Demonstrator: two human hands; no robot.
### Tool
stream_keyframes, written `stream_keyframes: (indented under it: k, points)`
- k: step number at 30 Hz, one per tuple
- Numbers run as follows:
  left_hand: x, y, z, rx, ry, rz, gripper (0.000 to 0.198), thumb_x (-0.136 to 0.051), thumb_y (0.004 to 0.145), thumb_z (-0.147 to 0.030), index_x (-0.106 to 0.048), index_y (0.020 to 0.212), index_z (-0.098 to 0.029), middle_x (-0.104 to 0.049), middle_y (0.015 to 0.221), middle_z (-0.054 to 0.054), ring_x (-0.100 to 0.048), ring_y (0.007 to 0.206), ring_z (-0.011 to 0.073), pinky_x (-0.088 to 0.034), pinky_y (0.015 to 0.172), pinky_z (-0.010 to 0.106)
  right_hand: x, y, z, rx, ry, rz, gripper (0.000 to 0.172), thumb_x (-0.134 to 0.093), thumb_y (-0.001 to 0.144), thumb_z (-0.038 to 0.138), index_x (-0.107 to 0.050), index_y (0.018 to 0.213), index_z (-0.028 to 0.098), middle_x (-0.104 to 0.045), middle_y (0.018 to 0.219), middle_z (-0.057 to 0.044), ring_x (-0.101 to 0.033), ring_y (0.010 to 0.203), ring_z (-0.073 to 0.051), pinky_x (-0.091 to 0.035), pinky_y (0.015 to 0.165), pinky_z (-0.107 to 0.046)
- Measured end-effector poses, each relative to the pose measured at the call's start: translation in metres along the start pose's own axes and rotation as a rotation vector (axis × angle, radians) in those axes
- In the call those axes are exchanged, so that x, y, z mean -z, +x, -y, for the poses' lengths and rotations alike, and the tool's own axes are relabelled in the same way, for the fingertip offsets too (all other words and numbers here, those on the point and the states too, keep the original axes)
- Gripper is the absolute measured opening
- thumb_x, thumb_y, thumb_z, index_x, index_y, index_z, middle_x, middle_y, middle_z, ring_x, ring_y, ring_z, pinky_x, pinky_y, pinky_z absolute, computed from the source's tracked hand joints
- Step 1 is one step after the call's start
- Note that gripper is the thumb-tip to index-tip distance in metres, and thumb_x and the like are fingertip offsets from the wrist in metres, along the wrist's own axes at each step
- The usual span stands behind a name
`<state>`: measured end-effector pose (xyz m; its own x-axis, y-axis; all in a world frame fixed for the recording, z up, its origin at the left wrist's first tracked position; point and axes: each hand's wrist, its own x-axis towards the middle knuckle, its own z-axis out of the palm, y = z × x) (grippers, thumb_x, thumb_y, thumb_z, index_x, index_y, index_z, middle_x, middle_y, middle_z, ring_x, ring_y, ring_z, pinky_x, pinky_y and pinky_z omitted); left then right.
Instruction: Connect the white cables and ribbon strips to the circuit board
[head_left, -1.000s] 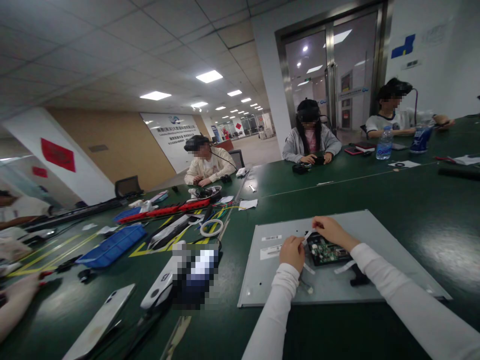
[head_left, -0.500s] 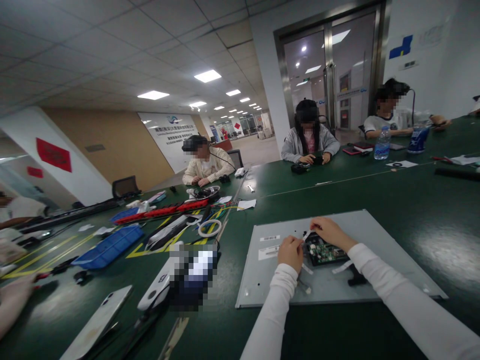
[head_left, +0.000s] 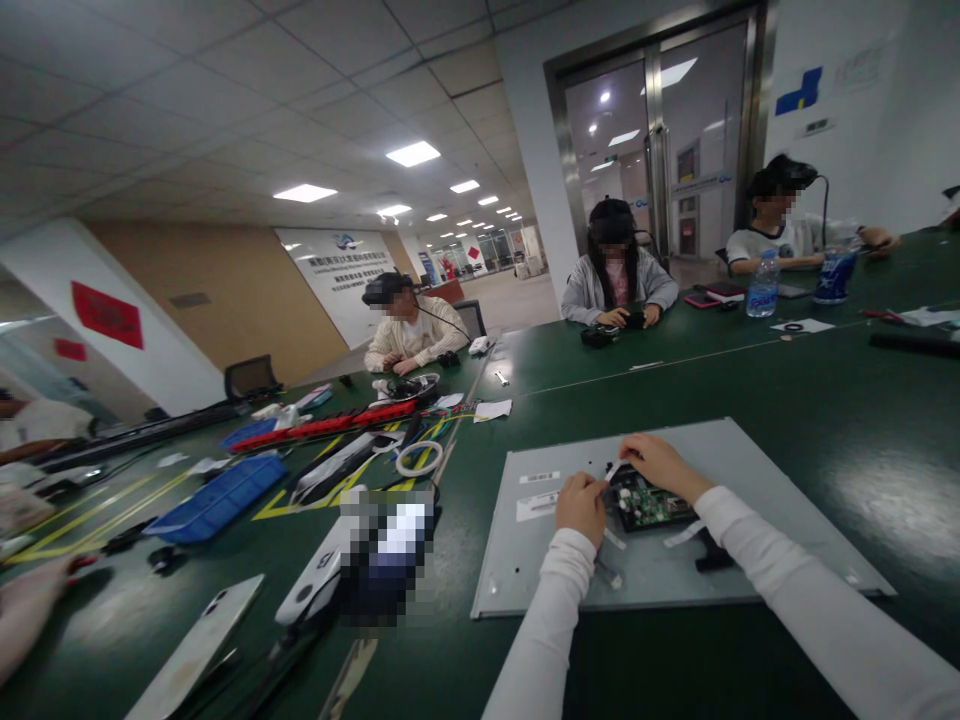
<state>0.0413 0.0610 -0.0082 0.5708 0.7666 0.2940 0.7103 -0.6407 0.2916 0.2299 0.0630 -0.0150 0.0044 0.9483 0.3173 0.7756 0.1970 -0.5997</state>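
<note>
A flat grey panel (head_left: 529, 560) lies on the green table with a black-framed circuit board (head_left: 646, 506) on it. My left hand (head_left: 580, 510) is at the board's left edge, its fingertips pinched on one end of a thin whitish strip (head_left: 614, 470). Over the board's far edge, my right hand (head_left: 658, 463) pinches the other end. Whether the strip is tape or a flat cable I cannot tell. Another pale strip (head_left: 684, 534) lies by the board's near right side. Close to it rests a black part (head_left: 714, 560), partly behind my right sleeve.
Left of the panel are a lit phone (head_left: 397, 550), a white device (head_left: 322, 570), another phone (head_left: 196, 650) and a blue tray (head_left: 217, 497). A white cable coil (head_left: 420, 458) lies farther back. Several people sit around the table; one person's arm (head_left: 30, 610) reaches in at left.
Both my hands stay almost still, pinching the strip. At the far left, the other person's arm has shifted slightly.
</note>
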Motion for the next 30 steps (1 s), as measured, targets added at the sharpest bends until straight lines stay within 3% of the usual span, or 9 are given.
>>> stream_keyframes:
  k: [30]
  points:
    - [0.0023,-0.0023,-0.0028,0.024,0.081,0.071,0.037,-0.042,0.074,-0.009,-0.06,0.101,-0.026,-0.049,0.095,0.003,-0.041,0.093,0.017,-0.036,0.082,0.028,-0.001,-0.0018,-0.0007,0.03,-0.068,0.071,0.026,-0.04,0.077,0.014,-0.064,0.085,0.021,-0.06,0.091,-0.002,-0.051,0.088,-0.013,-0.034,0.078,-0.022]
